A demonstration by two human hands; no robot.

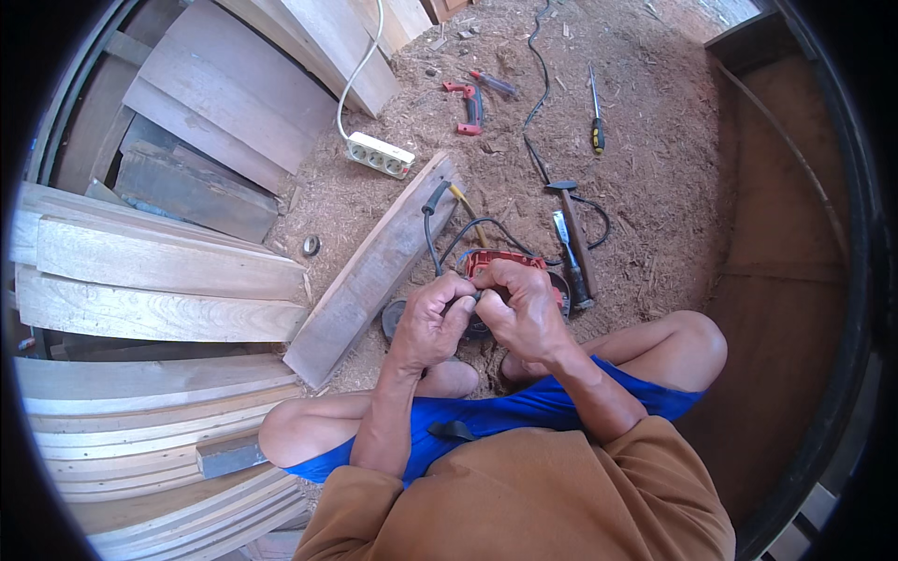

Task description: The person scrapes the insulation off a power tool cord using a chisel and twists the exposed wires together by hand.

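My left hand (433, 323) and my right hand (526, 313) meet in front of my crossed legs, both with fingers pinched together. Between their fingertips sits something small and dark, too hidden to name. Just beyond and partly beneath the hands is a red and black power tool (510, 258), its body largely covered by my fingers. A black cord (486, 222) loops near it. To the right of the tool lie a chisel (566, 241) and a wooden-handled hammer (577, 229). A grey disc (393, 320) shows beside my left wrist.
A wooden plank (367, 276) lies slantwise on the left, with a white power strip (379, 155) beyond it. Farther off are a red and black handle-shaped part (470, 109), a screwdriver (597, 126) and a tape roll (311, 245). Stacked boards (159, 304) line the left; sawdust covers the ground.
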